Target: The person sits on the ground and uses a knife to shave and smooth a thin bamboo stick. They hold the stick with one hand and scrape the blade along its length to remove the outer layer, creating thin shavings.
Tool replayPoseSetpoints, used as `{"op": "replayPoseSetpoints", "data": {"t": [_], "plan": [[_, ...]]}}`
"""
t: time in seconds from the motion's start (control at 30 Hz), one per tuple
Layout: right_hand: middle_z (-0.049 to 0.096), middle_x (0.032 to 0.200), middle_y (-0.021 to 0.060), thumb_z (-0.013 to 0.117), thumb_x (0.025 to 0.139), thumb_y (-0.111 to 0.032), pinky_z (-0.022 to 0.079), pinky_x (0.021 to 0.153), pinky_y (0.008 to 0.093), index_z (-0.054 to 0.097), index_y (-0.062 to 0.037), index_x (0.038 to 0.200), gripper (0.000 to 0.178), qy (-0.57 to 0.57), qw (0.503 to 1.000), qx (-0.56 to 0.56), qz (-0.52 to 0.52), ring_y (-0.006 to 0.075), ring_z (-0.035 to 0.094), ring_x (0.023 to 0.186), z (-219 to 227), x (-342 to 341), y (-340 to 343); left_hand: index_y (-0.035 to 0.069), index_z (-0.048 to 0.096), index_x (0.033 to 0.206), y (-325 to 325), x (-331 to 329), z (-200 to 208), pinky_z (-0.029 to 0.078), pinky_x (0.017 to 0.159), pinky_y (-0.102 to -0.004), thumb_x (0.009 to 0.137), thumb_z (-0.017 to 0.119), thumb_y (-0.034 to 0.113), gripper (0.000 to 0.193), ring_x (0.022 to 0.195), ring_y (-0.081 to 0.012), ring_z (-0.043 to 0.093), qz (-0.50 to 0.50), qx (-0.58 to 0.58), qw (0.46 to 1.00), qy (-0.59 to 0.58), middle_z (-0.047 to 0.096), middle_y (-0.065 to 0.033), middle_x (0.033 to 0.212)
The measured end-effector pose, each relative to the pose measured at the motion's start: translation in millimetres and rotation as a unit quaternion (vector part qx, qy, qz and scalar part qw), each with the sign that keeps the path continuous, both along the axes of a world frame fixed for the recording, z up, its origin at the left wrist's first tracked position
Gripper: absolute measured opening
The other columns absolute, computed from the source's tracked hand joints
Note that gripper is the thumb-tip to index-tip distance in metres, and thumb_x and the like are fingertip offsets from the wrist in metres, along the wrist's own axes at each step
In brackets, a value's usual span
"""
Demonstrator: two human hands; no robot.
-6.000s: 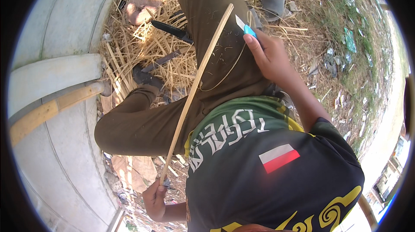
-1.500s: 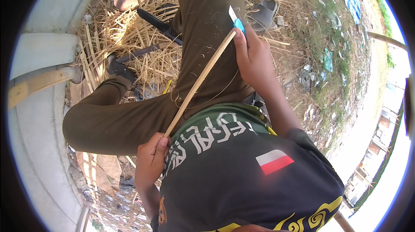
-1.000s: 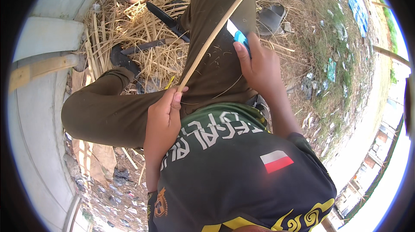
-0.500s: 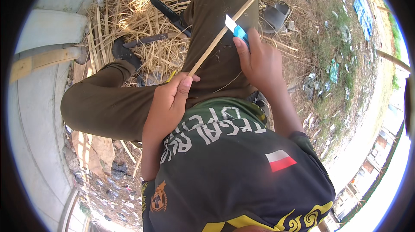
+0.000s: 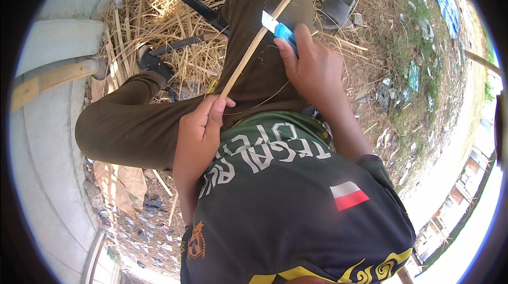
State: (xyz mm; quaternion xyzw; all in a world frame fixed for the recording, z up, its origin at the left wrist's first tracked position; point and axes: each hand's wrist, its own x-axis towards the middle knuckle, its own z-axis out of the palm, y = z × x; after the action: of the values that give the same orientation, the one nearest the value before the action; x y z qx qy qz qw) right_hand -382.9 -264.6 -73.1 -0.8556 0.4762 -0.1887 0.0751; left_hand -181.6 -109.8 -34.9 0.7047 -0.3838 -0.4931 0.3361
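Note:
A long, thin pale strip, apparently bamboo (image 5: 247,57), slants up and away over my trouser leg. My left hand (image 5: 200,122) is closed around its near end, thumb on top. In my right hand (image 5: 316,69) is a blue-handled utility knife (image 5: 285,34), its wide blade lying across the strip about midway along. Fingers wrap the handle, with the thumb along its near side. Fine curled shavings cling to the brown trousers (image 5: 270,67), and one long thin sliver curves across my lap between the hands.
A heap of pale shavings and strips (image 5: 159,16) covers the ground ahead left. Among it lie a curved dark-bladed tool with a wooden handle (image 5: 182,43) and a black sheath-like object (image 5: 198,7). A grey sandal (image 5: 337,10) sits right of my leg. A pale wall (image 5: 50,141) stands left.
Both hands, the strip and the knife have shifted slightly left in view. My left hand sits a little nearer my body. The blade still rests against the strip.

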Motion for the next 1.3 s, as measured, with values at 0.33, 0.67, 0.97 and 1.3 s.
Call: {"op": "replayPoseSetpoints", "data": {"t": [0.33, 0.67, 0.97, 1.3], "plan": [[0.059, 0.059, 0.0179, 0.051, 0.109, -0.047, 0.047, 0.051, 0.0504, 0.052, -0.0043, 0.090, 0.047, -0.137, 0.977, 0.150, -0.068, 0.0417, 0.063, 0.055, 3, -10, -19, -0.001, 0.073, 0.121, 67, 42, 8, 0.031, 0.057, -0.0268, 0.112, 0.051, 0.031, 0.040, 0.063, -0.0055, 0.038, -0.021, 0.079, 0.996, 0.019, 0.046, 0.0025, 0.064], [0.057, 0.057, 0.0145, 0.049, 0.110, -0.048, 0.045, 0.050, 0.0487, 0.054, -0.0058, 0.092, 0.046, -0.149, 0.980, 0.127, -0.019, 0.0393, 0.061, 0.052, -2, -15, -9, 0.001, 0.070, 0.126, 58, 29, -2, 0.031, 0.056, -0.0269, 0.113, 0.050, 0.029, 0.037, 0.060, -0.0057, 0.035, -0.001, 0.033, 0.999, -0.019, 0.039, 0.0027, 0.061], [0.059, 0.057, 0.0145, 0.053, 0.107, -0.049, 0.046, 0.047, 0.0471, 0.054, -0.0065, 0.093, 0.045, -0.034, 0.996, 0.064, 0.047, 0.0379, 0.062, 0.052, 5, -23, -14, 0.003, 0.071, 0.124, 5, 11, -5, 0.031, 0.054, -0.0292, 0.113, 0.050, 0.028, 0.035, 0.057, -0.0075, 0.035, -0.021, -0.014, 0.999, -0.023, 0.038, -0.0008, 0.059], [0.060, 0.060, 0.0158, 0.052, 0.108, -0.048, 0.046, 0.051, 0.0496, 0.054, -0.0068, 0.096, 0.043, -0.004, 0.995, 0.096, 0.023, 0.0412, 0.062, 0.057, 10, -17, -10, 0.002, 0.071, 0.123, -1, 8, -4, 0.030, 0.054, -0.0287, 0.112, 0.051, 0.027, 0.034, 0.058, -0.0065, 0.033, -0.023, 0.013, 1.000, -0.009, 0.037, 0.0006, 0.059]]}}
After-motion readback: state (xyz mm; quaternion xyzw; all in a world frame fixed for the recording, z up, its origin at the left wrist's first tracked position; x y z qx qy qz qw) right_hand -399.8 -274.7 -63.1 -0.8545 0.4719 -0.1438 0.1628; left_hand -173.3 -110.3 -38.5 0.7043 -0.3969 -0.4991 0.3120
